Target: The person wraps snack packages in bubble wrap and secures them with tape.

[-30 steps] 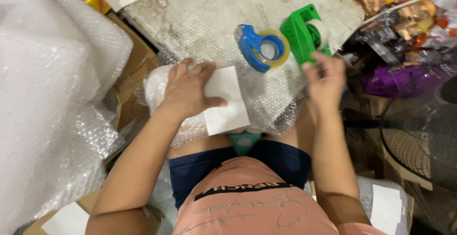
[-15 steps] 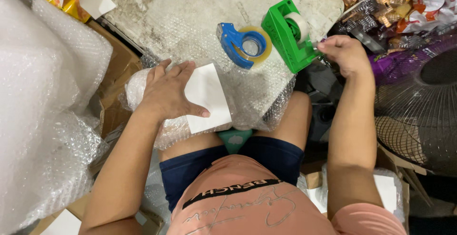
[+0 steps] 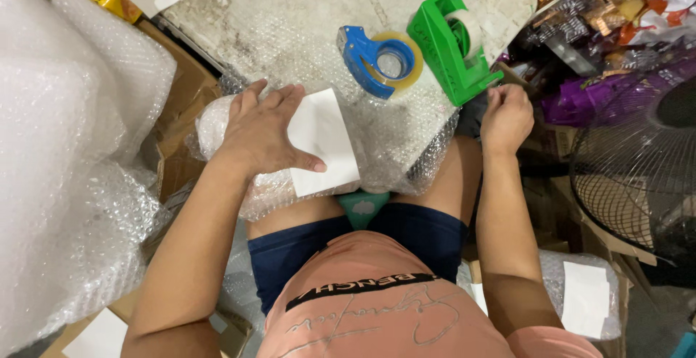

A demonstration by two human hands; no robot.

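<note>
label (image 3: 322, 140) on wrapped parcel (image 3: 217, 122), two tape dispensers (image 3: 380, 61) behind

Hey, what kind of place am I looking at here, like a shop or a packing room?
Most likely a small packing or shipping corner. The left hand presses a white label onto a bubble-wrapped parcel, two tape dispensers, blue and green, sit close by, and bubble wrap rolls pile up alongside.

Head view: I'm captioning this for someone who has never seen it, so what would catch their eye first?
Probably the bright green tape dispenser and the blue tape dispenser, side by side on the grey table at top centre. Below them, the left hand presses a white label onto a bubble-wrapped parcel on the lap. The right hand is closed just below the green dispenser.
</note>
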